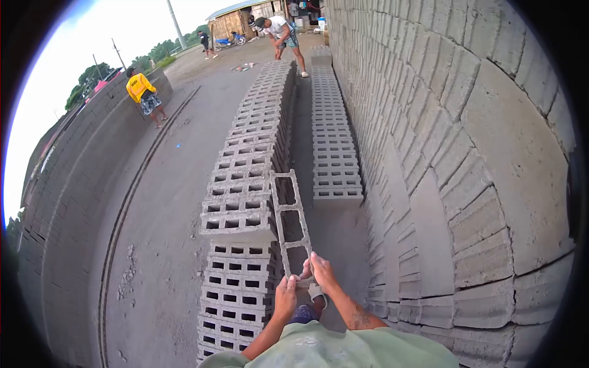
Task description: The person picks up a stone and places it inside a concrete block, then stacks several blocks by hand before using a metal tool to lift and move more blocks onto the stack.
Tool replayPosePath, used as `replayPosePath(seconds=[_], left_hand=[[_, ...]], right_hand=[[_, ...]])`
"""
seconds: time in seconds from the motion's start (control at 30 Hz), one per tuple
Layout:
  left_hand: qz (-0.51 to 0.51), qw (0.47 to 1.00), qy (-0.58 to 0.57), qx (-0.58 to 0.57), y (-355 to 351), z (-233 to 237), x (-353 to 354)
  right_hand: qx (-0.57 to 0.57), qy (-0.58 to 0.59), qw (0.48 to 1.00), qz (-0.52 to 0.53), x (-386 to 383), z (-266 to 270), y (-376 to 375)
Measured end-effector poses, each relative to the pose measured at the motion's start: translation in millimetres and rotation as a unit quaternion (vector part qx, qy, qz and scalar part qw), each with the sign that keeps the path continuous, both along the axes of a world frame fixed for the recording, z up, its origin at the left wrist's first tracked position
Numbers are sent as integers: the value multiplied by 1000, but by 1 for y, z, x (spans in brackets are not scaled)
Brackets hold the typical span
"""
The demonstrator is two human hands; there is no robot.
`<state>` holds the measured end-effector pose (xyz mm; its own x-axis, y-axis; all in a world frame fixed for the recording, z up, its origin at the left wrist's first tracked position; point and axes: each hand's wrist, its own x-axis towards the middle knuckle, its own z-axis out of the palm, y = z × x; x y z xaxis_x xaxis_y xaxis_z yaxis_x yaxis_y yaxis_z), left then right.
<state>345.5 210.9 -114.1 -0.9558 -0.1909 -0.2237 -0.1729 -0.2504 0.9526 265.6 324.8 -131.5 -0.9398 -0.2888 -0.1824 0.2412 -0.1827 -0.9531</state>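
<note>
The wearer's left hand [285,299] and right hand [322,272] were both closed on the near end of a long grey hollow concrete block [289,208], the left grip on its near-left corner and the right grip a little farther up its right side. The block pointed away toward 12 o'clock, its open cells facing up to the view, with its far end unsupported by either hand. A long raised stack of rough grey hollow blocks [238,231] ran toward 11 o'clock; the held block's left edge overlapped the stack's side in view, and whether they touched could not be told. A lower row of pale grey hollow blocks [337,201] lay toward 12 to 1 o'clock, and a tall, close-packed grey block wall [491,153] rose at 2 to 3 o'clock. With both grips at one end, good handling seemed to call for even pressure, firm wrists and elbows close to the body, since the far end would likely dip or twist. Its thin walls looked easy to chip, so slow turns and room from the stack's edge seemed wise. At 12 o'clock, far off, a person in a white top [280,30] bent beside the stack.
</note>
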Motion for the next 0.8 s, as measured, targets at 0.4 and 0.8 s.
replayPosePath(seconds=[0.4,0.8], left_hand=[[65,978,-108,163,-94,9,-282],[18,982,169,82,-123,134,-678]], right_hand=[[518,-42,832,195,-25,-261,275],[245,-233,937,-85,-362,-207,200]])
